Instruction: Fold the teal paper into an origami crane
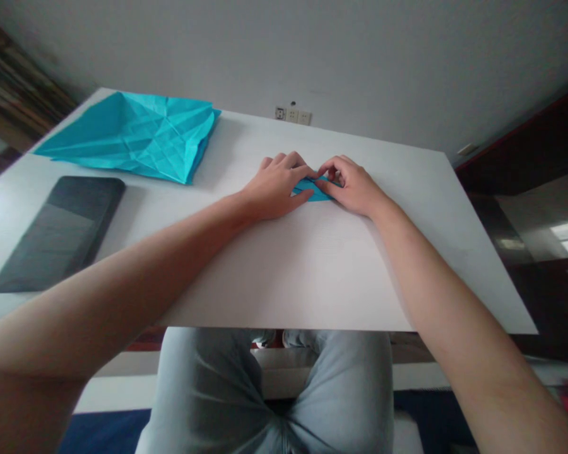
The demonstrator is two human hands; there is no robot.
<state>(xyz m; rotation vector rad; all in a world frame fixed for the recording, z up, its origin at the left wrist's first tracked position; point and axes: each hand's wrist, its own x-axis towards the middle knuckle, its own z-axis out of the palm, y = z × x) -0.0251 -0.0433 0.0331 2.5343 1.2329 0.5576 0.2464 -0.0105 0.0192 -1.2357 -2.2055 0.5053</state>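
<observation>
A small folded piece of blue paper lies on the white table, mostly covered by both hands. My left hand rests on its left part, fingers bent and pressing down on it. My right hand pinches the paper's right part, its fingertips meeting those of the left hand over the fold. Only a narrow strip of paper shows between the hands.
A large creased blue sheet lies at the table's far left. A dark tablet lies flat near the left edge. A wall socket sits behind the table. My knees show below the front edge.
</observation>
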